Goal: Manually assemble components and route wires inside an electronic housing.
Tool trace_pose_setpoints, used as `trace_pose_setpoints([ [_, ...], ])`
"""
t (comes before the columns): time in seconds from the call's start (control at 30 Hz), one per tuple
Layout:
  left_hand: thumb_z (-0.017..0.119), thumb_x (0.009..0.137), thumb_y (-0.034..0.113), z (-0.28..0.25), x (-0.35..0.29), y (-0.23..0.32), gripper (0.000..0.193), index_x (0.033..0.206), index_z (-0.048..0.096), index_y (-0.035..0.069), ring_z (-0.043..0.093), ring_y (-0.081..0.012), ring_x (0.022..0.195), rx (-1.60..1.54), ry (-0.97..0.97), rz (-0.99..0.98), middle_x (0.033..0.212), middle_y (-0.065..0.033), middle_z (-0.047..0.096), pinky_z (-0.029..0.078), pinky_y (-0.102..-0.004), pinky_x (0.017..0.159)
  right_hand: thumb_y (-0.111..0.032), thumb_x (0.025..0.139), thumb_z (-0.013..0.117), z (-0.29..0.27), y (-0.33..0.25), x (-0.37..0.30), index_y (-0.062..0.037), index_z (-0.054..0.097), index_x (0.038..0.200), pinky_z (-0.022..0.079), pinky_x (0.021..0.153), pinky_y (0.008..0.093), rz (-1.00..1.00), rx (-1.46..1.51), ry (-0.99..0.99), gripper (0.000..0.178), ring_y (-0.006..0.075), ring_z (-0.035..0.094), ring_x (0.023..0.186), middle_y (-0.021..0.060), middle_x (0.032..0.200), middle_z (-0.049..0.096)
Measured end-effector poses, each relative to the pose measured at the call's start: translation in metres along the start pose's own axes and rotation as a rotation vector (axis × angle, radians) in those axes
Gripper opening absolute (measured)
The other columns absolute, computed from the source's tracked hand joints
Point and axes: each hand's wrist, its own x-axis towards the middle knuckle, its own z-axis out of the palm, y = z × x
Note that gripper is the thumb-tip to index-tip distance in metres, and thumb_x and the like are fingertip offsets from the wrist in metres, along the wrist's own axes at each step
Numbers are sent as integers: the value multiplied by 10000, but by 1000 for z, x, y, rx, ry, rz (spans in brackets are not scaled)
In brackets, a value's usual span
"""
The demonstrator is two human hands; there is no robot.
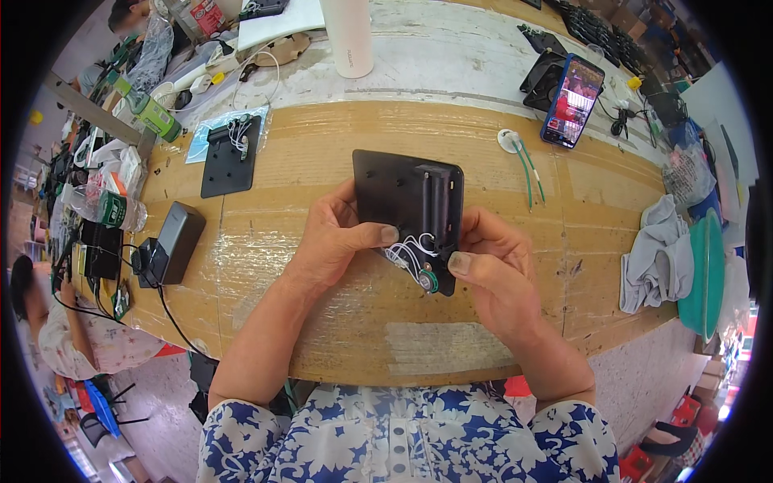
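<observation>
Fingers (pixel 377 235) of left hand (pixel 332 241) and right hand (pixel 509 286) grasp the black panel (pixel 390 193); fitting white wires (pixel 415 246) seems current; next move needs steadiness.

Bright, even light falls on the left hand (pixel 332 241), the right hand (pixel 503 274) and the black panel (pixel 390 197) they grip, all fairly sharp. White glare streaks the clear tape (pixel 250 229) left of the grip; a phone screen (pixel 575 97) glows beyond it, to the right. Far out from the grip, straight edges bend, details soften, and bluish glare fringes the far right before blackness.
</observation>
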Motion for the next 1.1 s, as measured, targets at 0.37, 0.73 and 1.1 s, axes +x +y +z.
trace_pose_setpoints([
  [0.37,741,674,-65,4,-3,9,497,1152,615,-15,638,-141,968,89,49,60,1063,-74,682,506,-292,903,-132,757,610,-10,10,13,-6,619,968,482,731,256,31,87,-55,246,102,602,800,44,899,660],
  [0.73,745,686,-34,3,-2,7,498,1163,605,-23,641,-135,941,105,83,21,1049,-77,681,513,-279,873,-136,754,610,-13,16,19,-11,621,974,474,763,260,75,130,-34,253,106,600,827,43,910,658],
  [1.1,700,715,10,-1,-2,5,513,1204,566,-63,678,-179,918,-112,-15,-237,1046,-111,680,554,-321,854,-144,802,629,-8,10,12,33,590,1105,494,863,283,24,214,-79,353,149,644,926,107,1033,673],
])
